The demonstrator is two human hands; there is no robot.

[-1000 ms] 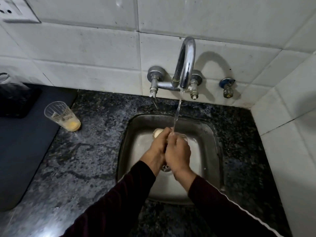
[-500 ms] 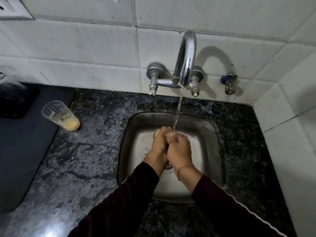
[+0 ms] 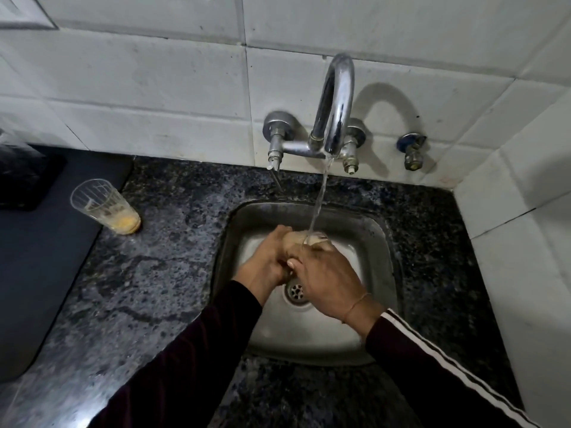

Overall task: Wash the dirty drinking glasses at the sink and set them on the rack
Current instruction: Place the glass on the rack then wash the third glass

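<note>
Gripping 1 glass [image 3: 312,239], left hand [image 3: 267,262] and right hand [image 3: 327,278] curl round it.

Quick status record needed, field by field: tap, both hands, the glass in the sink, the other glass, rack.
tap: faucet running
left hand: left hand grips the held glass
right hand: right hand grips the same glass over the sink
other glass: dirty glass on the counter, upright, yellow residue inside
rack: not in view

held glass [image 3: 312,239]: under running water | second glass [image 3: 105,206]: upright, yellow residue, countertop
</note>
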